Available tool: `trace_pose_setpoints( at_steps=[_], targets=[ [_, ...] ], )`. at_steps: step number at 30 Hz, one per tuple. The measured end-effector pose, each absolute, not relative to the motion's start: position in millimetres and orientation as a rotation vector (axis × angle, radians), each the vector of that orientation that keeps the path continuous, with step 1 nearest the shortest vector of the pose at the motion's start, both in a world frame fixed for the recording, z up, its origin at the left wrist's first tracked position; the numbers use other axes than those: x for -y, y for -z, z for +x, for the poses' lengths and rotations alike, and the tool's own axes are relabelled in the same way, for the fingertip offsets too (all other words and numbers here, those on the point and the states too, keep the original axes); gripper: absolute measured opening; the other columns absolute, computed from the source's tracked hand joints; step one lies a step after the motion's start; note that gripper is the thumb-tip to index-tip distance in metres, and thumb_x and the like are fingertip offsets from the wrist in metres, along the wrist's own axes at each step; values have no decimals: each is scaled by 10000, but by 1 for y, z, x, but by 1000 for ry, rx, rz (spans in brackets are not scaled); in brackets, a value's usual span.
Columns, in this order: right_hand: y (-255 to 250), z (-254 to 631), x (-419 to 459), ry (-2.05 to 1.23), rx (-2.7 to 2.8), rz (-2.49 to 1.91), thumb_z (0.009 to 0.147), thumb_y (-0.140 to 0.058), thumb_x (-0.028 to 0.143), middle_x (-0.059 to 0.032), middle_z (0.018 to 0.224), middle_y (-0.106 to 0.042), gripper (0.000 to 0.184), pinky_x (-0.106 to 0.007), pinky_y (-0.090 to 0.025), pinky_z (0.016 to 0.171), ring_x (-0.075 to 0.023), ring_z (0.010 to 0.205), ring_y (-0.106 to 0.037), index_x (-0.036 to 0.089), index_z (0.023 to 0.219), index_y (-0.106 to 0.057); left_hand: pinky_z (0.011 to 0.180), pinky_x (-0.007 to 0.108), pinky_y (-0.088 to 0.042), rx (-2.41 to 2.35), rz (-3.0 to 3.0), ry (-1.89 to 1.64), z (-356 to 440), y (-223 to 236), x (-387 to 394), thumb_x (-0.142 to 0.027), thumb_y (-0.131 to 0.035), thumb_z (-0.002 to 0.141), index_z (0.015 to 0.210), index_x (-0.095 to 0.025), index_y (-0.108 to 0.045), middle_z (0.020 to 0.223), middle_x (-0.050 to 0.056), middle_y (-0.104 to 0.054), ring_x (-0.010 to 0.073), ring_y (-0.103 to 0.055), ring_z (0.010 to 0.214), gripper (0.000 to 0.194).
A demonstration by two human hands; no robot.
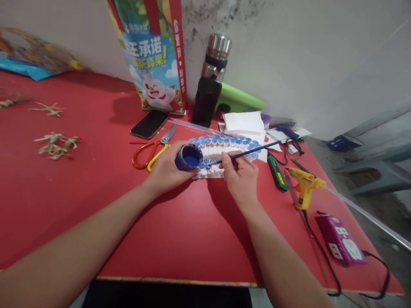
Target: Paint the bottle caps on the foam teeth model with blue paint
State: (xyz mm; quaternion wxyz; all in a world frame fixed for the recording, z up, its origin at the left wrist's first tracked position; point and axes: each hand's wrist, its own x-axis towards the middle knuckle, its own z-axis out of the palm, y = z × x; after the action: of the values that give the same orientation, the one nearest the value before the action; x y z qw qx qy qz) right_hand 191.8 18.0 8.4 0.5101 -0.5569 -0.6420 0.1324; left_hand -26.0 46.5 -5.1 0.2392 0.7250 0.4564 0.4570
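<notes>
My left hand [168,169] is wrapped round a small open jar of blue paint [189,157], tilted so its inside shows. Between the fingers of my right hand [240,175] is a thin dark-blue paintbrush [257,149], its tip pointing left, down at a white craft piece [213,152]. Rows of small round knobs cover that piece; those along the back are blue on top, while several at the front left are white. Whether the brush tip touches a knob is too small to tell. Just left of my left hand lie scissors [150,156] with red and yellow handles.
A phone [149,124], a printed paper bag [157,64] and a steel flask [216,55] stand or lie behind. At right are a green utility knife [278,173], a yellow glue gun [305,186] with its cord and a purple power socket box [340,239]. Straw knots [58,144] lie left.
</notes>
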Motion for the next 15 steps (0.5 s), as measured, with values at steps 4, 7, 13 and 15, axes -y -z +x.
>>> trace_pose_setpoints(
  at_steps=[4,7,13,15],
  targets=[
    [-7,188,-18,-303,1598,-1299,1039,-629,410,4,687,-693,295,-294,-467,607,-142,564,-597,217,825,-689,1031,423,-587,-1262,1980,-1240,-26,4,-46,-334,-874,714,1208,-185,-689,1209,88,-790,293,-747,1128,548],
    [-6,187,-18,-284,1622,-1285,1044,-626,393,-4,701,-710,279,-301,-491,639,-153,600,-624,220,837,-694,1012,416,-594,-1266,1973,-1230,-25,2,-45,-339,-869,716,1201,-186,-687,1198,85,-789,292,-749,1116,540],
    [-5,187,-19,-252,1658,-1299,1043,-626,380,-6,686,-718,265,-306,-497,646,-164,612,-650,220,848,-705,994,410,-596,-1251,1968,-1239,-24,2,-46,-334,-869,708,1193,-181,-691,1187,85,-792,291,-749,1102,538],
    [-6,187,-19,-242,1659,-1302,1039,-630,380,-5,675,-716,268,-307,-496,644,-165,606,-653,220,837,-706,1003,413,-593,-1253,1972,-1244,-24,3,-46,-337,-869,714,1196,-182,-689,1194,85,-790,290,-747,1107,537]
  ],
)
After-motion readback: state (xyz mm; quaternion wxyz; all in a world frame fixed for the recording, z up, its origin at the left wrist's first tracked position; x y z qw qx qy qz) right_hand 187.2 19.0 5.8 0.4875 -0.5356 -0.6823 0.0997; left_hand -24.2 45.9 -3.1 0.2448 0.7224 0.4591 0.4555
